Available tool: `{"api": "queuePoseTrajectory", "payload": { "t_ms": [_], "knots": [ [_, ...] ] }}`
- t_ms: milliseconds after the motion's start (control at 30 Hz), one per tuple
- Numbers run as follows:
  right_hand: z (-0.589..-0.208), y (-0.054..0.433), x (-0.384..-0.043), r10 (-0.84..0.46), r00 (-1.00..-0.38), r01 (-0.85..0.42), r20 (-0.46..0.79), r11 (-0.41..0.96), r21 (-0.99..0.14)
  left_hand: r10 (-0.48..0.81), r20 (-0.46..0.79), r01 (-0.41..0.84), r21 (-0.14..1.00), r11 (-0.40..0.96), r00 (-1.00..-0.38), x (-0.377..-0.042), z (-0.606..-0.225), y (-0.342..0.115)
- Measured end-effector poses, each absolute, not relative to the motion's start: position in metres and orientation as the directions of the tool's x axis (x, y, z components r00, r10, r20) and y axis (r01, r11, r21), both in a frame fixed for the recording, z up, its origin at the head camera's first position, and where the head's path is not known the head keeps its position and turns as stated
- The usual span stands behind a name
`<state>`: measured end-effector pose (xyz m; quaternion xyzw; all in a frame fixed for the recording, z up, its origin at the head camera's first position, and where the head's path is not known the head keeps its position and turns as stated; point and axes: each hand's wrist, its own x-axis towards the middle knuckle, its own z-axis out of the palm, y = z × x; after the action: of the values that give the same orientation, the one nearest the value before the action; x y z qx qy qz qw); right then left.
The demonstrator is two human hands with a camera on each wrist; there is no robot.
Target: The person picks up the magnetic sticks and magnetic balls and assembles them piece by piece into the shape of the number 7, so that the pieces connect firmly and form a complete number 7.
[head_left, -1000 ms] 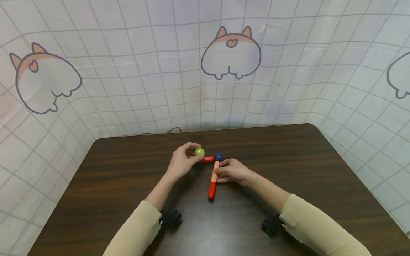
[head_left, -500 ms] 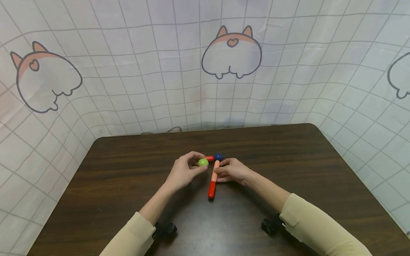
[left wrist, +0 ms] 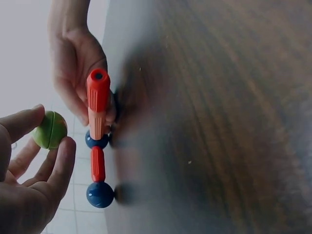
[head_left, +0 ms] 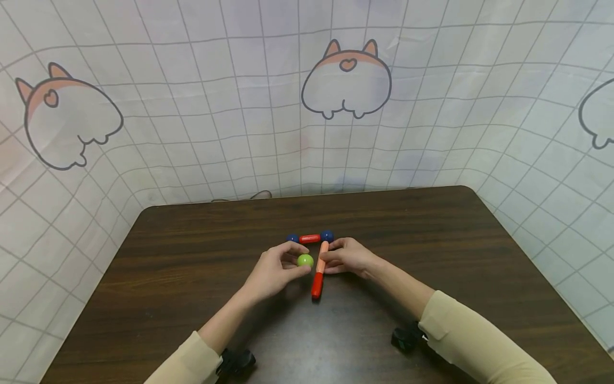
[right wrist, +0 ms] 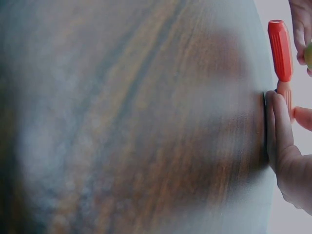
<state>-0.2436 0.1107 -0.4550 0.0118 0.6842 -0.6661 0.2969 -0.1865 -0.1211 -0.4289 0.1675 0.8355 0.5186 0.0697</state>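
My left hand pinches a green ball between thumb and fingers, off the table and left of the rods. In the left wrist view a seam runs across the green ball. My right hand pinches an orange rod, whose near end joins a red rod. That red rod's near end, with a dark dot in it, is bare. At the orange rod's far end sits a dark blue ball. From there another red rod runs left to a second blue ball.
The dark wood-grain table carries all the pieces. A white grid-patterned curtain with cartoon corgis hangs behind and at both sides. Black wrist cameras sit at the sleeve cuffs.
My left hand has drawn the green ball back toward me from beside the far red rod, uncovering the left blue ball. My right hand keeps its hold on the orange rod without moving.
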Motion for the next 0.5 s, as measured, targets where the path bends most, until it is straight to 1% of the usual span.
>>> {"api": "queuePoseTrajectory", "payload": {
  "t_ms": [500],
  "knots": [
    [-0.456,0.112,-0.243,-0.406,-0.825,0.395,-0.394,0.085,-0.915,0.439,0.009,0.188,0.911,0.367,-0.898,-0.168,-0.433,-0.126]
  ]
}}
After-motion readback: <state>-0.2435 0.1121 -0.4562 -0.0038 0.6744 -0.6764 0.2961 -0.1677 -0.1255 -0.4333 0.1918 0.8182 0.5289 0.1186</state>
